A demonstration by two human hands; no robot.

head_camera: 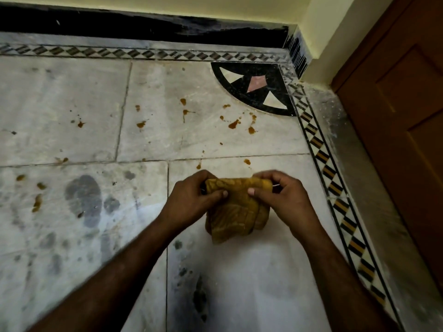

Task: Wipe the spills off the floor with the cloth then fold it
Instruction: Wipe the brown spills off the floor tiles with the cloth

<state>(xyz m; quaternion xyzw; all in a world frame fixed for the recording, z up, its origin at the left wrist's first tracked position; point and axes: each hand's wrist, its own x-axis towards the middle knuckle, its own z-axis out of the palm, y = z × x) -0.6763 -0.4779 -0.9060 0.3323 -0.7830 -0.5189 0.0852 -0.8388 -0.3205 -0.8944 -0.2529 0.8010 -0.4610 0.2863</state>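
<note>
Both hands, left hand point(196, 195) and right hand point(280, 195), pinched the bunched mustard cloth point(236, 209) above the marble floor point(72, 92). Orange spills point(233, 124) lay beyond the cloth; wiping with it bunched would likely smear them.

- My one view: head camera, worn, wide-angle, looking forward and steeply down at the floor point(215, 140).
- Facing: toward the room corner, door point(395, 116) at my right edge.
- Nearness: close; both forearms enter from the bottom edge.
- No second view, nothing shared.
</note>
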